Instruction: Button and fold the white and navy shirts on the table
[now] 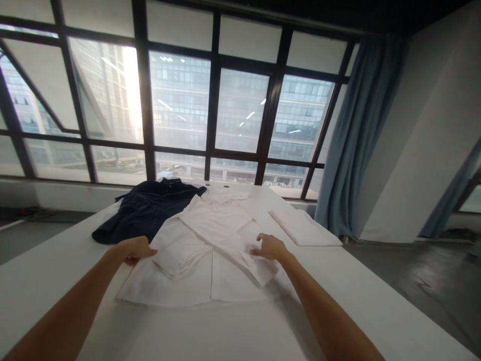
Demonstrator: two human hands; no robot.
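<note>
A white long-sleeved shirt (221, 225) lies spread on the white table (180, 336), its collar toward the window. Both sleeves are folded in over the body, and a centre seam or opening runs down to the hem. At the shirt's left side edge, my left hand (133, 249) has its fingers curled in on the fabric; the fingertips are partly hidden. Above the right part of the shirt, by the folded sleeve, my right hand (271, 247) holds thumb and forefinger apart with nothing visible between them.
A dark navy shirt (146, 208) lies at the back left, touching or close beside the white one. To the right rests a folded white cloth (304, 227) near the table's edge. Behind stand large windows (178, 100) and a blue curtain (353, 140).
</note>
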